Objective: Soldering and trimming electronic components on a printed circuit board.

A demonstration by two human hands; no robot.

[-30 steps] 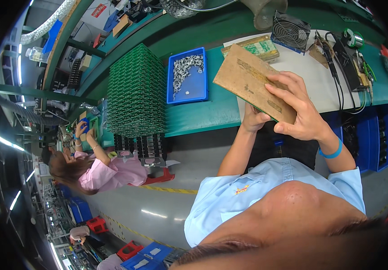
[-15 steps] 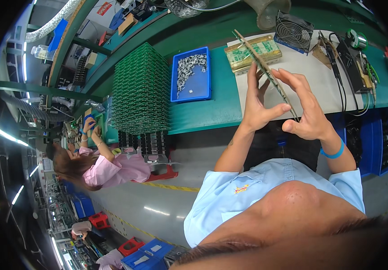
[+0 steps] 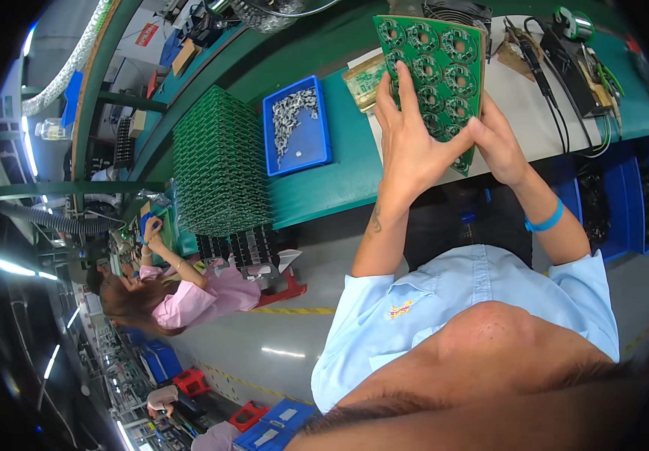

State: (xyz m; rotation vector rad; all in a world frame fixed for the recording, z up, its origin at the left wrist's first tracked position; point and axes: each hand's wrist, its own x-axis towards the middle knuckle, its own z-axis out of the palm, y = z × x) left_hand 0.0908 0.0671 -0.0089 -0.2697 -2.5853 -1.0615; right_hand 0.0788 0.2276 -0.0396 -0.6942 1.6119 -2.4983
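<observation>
Green circuit panel, held up over the front edge of the worktop, patterned face toward the wearer; handling appears midway, the panel in hand but not yet set down, its round sections undivided. Left hand: fingers extended, loosely spread against the face. Right hand: closed on the right edge, fingers partly hidden. Near the front edge, blue tray containing small grey parts; beneath the worktop, blue bins with dark contents.

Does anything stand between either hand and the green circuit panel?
Nothing visible separates the left hand from the green circuit panel: its fingers reach across the face. The right hand is at the panel's right edge; its hidden fingertips cannot be judged.
</observation>
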